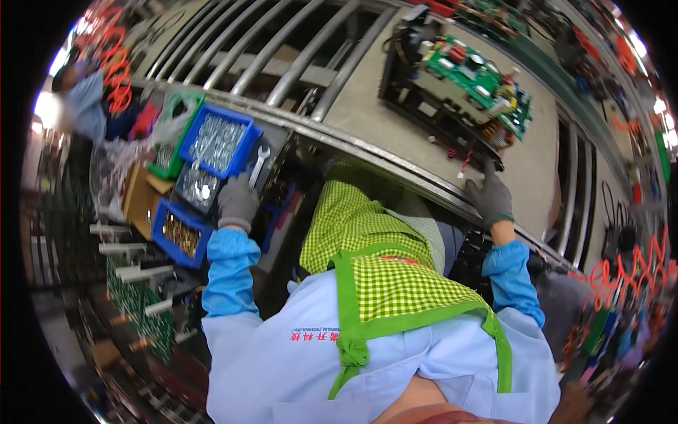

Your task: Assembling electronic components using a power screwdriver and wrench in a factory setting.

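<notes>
The right hand [489, 196], in a grey glove, has its thumb and forefinger spread with nothing visible between them; the forefinger reaches to the near right corner of the black frame [406, 95], though whether it touches is unclear. The left hand [239, 201], also gloved, is well to the left of the frame and nearer the person; its fingertips are hidden, so I cannot tell whether it grips anything.

The frame lies on a flat board [360, 106] and carries a green circuit board [472, 83]. A loose wire with a white plug [462, 170] hangs out at its near side.

Left of the frame, around the left hand, are a wrench [260, 164], a dark tray [182, 189] of silver parts, a blue bin [239, 157] of silver screws and another blue bin [168, 242] of brass-coloured pieces. Metal rollers [272, 53] also stand left of the frame, closer to it.
</notes>
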Demonstrator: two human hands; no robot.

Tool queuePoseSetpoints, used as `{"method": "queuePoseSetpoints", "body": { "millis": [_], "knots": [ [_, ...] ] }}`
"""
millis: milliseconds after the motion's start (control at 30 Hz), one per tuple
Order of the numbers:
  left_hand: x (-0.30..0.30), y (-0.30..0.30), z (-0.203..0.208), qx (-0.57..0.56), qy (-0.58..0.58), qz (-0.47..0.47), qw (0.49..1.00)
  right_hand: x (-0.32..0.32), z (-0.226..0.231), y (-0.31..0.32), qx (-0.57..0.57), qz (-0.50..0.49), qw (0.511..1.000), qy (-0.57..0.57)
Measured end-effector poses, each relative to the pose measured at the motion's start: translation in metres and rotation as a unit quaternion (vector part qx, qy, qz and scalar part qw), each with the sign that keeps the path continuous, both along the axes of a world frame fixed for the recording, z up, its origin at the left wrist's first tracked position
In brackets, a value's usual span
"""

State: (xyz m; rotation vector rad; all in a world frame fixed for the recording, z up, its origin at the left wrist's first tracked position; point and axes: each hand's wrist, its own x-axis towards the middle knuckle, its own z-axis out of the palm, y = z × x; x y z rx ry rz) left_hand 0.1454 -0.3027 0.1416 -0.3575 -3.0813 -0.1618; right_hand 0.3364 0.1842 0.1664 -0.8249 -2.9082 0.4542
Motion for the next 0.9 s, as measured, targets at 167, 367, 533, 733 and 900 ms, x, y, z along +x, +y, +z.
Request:
{"method": "queuePoseSetpoints", "body": {
  "millis": [167,367,533,733,900],
  "knots": [
    [-0.011,0.001,-0.002,-0.029,-0.024,-0.017,0.999,-0.011,-0.023,0.01,0.088,-0.026,0.991,-0.094],
    [0.006,0.01,0.008,-0.054,0.111,-0.024,0.992,0.015,-0.011,-0.005,0.04,0.012,0.999,-0.008],
    [0.027,0.089,0.056,0.129,0.186,-0.204,0.953,-0.01,-0.014,0.016,0.078,-0.028,0.992,-0.092],
    [0.032,0.223,0.062,0.238,-0.007,-0.456,0.858,0.023,0.038,-0.031,0.03,0.027,0.999,-0.031],
    [0.057,0.325,0.058,0.231,-0.106,-0.616,0.745,0.039,0.08,-0.052,0.155,0.219,0.957,0.114]
  ]
}}
